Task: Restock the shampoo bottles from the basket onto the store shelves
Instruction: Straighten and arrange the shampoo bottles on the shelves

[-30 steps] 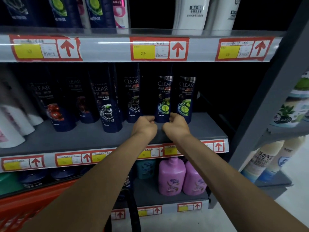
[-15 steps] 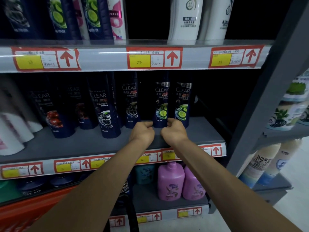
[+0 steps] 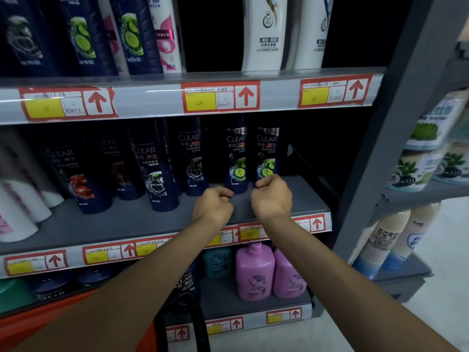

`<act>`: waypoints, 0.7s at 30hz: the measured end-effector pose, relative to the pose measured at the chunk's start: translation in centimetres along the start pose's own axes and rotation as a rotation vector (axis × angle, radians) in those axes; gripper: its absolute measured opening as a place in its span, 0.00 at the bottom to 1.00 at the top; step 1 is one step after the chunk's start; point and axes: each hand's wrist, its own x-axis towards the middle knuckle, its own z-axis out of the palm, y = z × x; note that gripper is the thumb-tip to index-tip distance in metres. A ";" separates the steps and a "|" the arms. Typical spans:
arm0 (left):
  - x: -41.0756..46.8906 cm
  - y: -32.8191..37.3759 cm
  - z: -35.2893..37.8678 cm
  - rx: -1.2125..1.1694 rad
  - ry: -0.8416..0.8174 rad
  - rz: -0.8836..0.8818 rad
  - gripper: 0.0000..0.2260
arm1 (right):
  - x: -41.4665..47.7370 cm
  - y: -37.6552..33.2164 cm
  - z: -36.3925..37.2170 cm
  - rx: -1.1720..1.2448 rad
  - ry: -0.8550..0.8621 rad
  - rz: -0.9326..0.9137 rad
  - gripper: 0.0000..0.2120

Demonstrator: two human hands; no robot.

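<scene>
Two dark blue CLEAR shampoo bottles with lime labels stand side by side on the grey middle shelf (image 3: 127, 224): the left lime bottle (image 3: 236, 158) and the right lime bottle (image 3: 267, 153). My left hand (image 3: 213, 205) hovers just in front of the left bottle's base, fingers curled, holding nothing. My right hand (image 3: 272, 196) is also curled, and its knuckles overlap the base of the right bottle; I see no grip on it. The orange basket (image 3: 38, 323) shows at the lower left under my left arm, its contents hidden.
More dark CLEAR bottles (image 3: 152, 168) and white bottles (image 3: 22, 214) fill the shelf's left side. Bare shelf lies right of the lime bottles. Pink bottles (image 3: 255, 273) stand on the shelf below, white ones (image 3: 265, 34) above. A grey upright (image 3: 380, 148) borders the right.
Both hands have drawn slightly back and apart from the bases of the two lime bottles. The camera has tilted up a little; the bottles stay in place.
</scene>
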 end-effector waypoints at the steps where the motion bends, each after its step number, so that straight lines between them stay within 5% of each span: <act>1: -0.1 0.3 0.0 -0.005 -0.008 0.013 0.16 | 0.2 0.4 -0.4 -0.018 0.053 -0.023 0.08; 8: -0.9 3.7 1.7 -0.151 -0.270 0.075 0.34 | 1.9 2.0 -1.7 -0.060 0.110 -0.051 0.18; 17: 0.6 5.2 3.8 -0.224 -0.286 -0.095 0.37 | 2.4 1.7 -2.0 0.055 0.060 0.035 0.21; 21: 1.6 4.2 5.4 -0.220 -0.253 -0.135 0.46 | 2.6 1.9 -1.9 0.125 0.062 0.053 0.23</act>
